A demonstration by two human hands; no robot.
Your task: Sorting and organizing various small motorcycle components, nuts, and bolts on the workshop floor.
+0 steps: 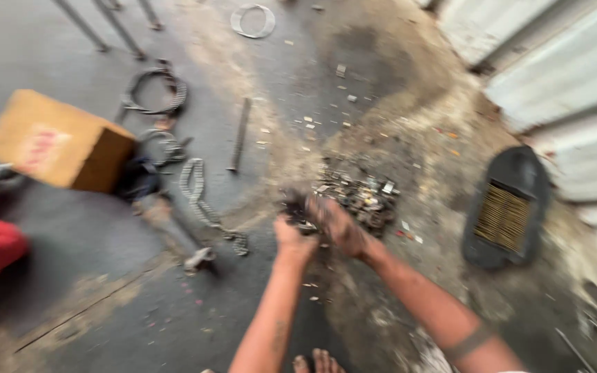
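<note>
Head view was blurred: both hands, left hand [293, 238] and right hand [336, 224], reached the scrap pile [364, 197] at one o'clock, which was mostly ungathered; their grip I cannot tell.

Hands: two, left hand [293, 238] and right hand [336, 224]
Scrap piles: one scrap pile [361, 197]
Cardboard boxes: one cardboard box [57, 141]
Air filters: one air filter [506, 211]
Chains: one chain [202, 200]
Metal rods: one metal rod [240, 135]
Bare feet: one bare foot [318, 362]

left hand [293, 238], right hand [336, 224], scrap pile [364, 197]
</note>
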